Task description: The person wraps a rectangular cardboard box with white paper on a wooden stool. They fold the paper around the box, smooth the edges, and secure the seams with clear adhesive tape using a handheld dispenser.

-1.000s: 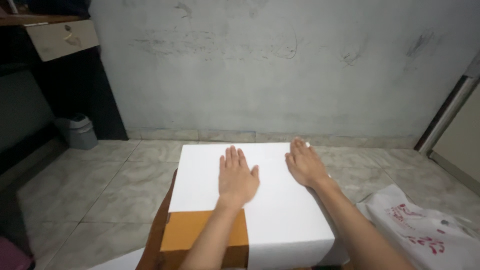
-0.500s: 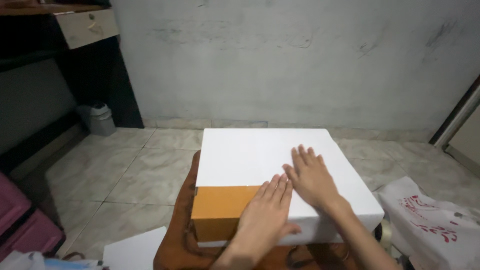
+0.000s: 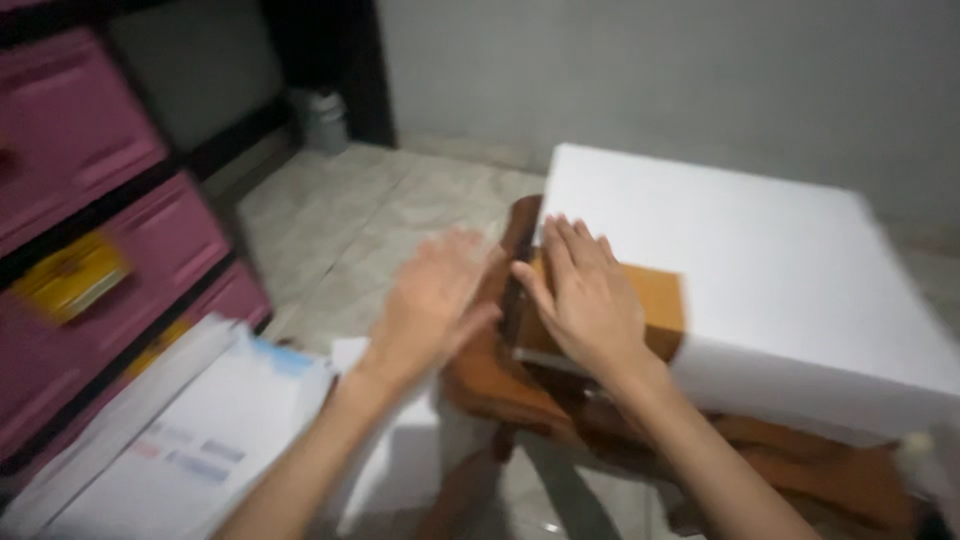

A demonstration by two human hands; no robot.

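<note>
Nearest us, at about seven o'clock, lies a loose stack of white papers [image 3: 190,440], flat and smooth with faint coloured print we cannot read through the blur. Our left hand [image 3: 432,300] hangs in the air just left of the box, fingers spread and palm open, gripping nothing; it is too smeared to tell whether a fingertip brushes the stool edge. Our right hand [image 3: 585,295] lies flat, fingers together and stretched out, pressed on the orange-brown cardboard patch [image 3: 655,300] at the near left corner of the white box [image 3: 760,260]; it closes on nothing either. The box sits at about two o'clock from the hands, on a dark brown wooden stool [image 3: 500,385] whose curved, glossy rim shows beneath it. We judge the wrapping partly done: white paper, matt and crisp at the edges, covers the top and the near side, while the cardboard corner is bare and not yet covered. At nine to ten o'clock stand pink plastic drawers [image 3: 90,220] with a yellow label. Farther off, at eleven o'clock, a small grey bin [image 3: 325,120] stands on the pale marbled floor tiles [image 3: 370,210], and a plain grey wall [image 3: 680,70] closes the view at twelve.
</note>
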